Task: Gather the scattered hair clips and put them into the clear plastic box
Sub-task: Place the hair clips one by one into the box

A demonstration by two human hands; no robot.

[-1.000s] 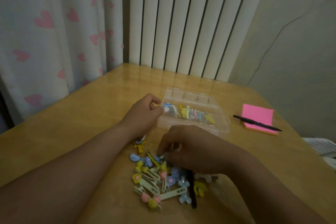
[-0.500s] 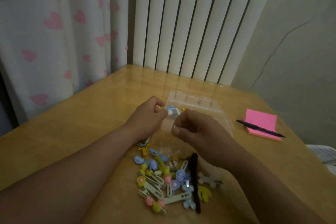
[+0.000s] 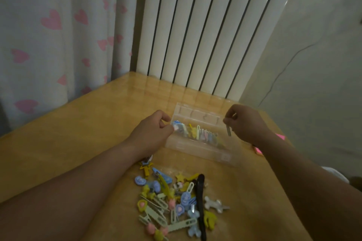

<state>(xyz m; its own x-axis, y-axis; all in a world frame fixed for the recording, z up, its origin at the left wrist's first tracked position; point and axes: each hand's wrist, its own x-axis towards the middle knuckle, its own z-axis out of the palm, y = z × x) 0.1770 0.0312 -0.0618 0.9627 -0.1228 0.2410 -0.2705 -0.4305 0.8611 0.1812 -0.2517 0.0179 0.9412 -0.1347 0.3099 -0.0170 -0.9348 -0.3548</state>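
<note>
A clear plastic box (image 3: 197, 149) stands open on the wooden table, with a row of pastel hair clips (image 3: 197, 133) standing inside it. My left hand (image 3: 154, 131) is at the box's left end and pinches the leftmost clip of that row. My right hand (image 3: 244, 123) hovers over the box's right end, pinching a small pale clip (image 3: 228, 130) that hangs down. A pile of several scattered hair clips (image 3: 176, 201) lies near me, in blue, yellow, green and pink, with a long black clip (image 3: 200, 201) among them.
A pink sticky-note pad (image 3: 259, 149) peeks out behind my right forearm. White vertical radiator bars (image 3: 205, 35) and a heart-patterned curtain (image 3: 49, 35) stand behind the table's far edge. A grey wall is on the right.
My right hand picked a clip from the pile, lifted it and carried it to the right end of the box. My left hand stayed at the box's left end.
</note>
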